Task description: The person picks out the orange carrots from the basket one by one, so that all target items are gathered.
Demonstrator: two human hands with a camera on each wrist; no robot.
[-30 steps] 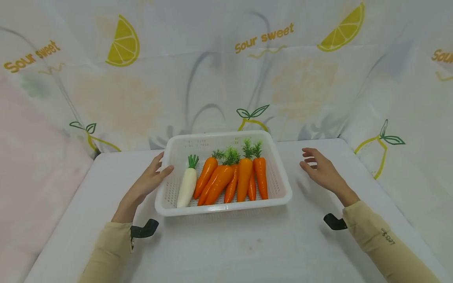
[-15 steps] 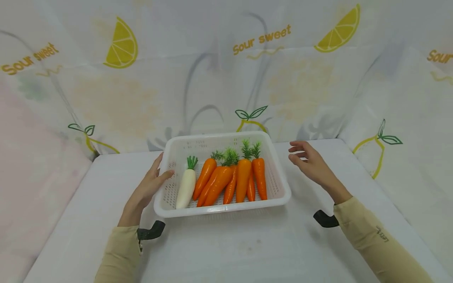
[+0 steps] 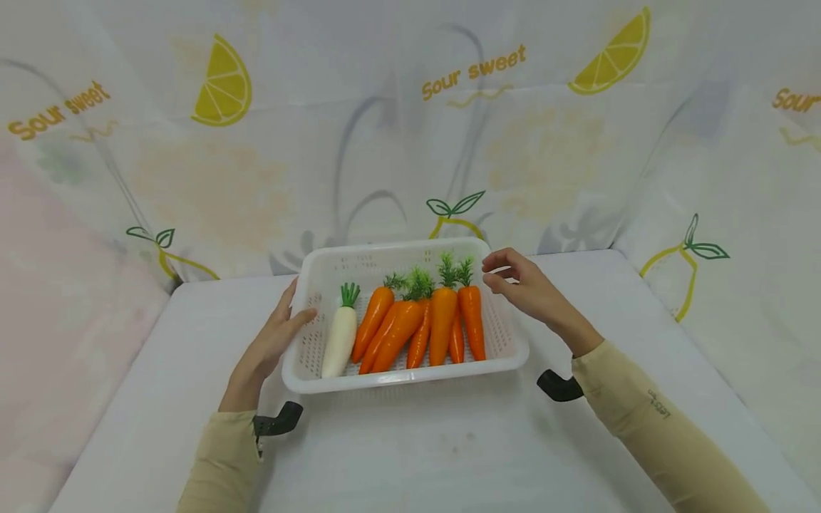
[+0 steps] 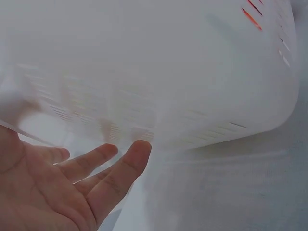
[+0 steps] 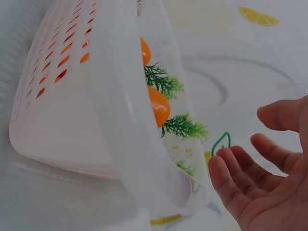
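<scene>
A white plastic basket [image 3: 410, 379] holds several orange carrots [image 3: 442, 324] with green tops and one white radish [image 3: 338, 342] at its left end. My left hand [image 3: 266, 342] holds the basket's left side, thumb over the rim and fingers outside. In the left wrist view, the left hand's fingers [image 4: 115, 185] lie beneath the rim by the slotted wall. Over the far right corner of the basket hovers my right hand [image 3: 529, 288], its fingers loosely bent and nothing in them. The rightmost carrot [image 3: 472, 320] lies closest to it. The right wrist view shows a gap between the fingertips and carrot tops [image 5: 185, 126].
The basket stands on a white-covered table [image 3: 410, 456], close to a cloth backdrop [image 3: 398, 142] printed with lemons and lettering. A black wrist mount [image 3: 279, 420] sticks out at the left wrist, and another black mount [image 3: 559, 386] at the right.
My right hand has moved left, from beside the basket to over its far right corner. The left hand stays on the left rim, its thumb slightly lower. Basket and vegetables look unmoved.
</scene>
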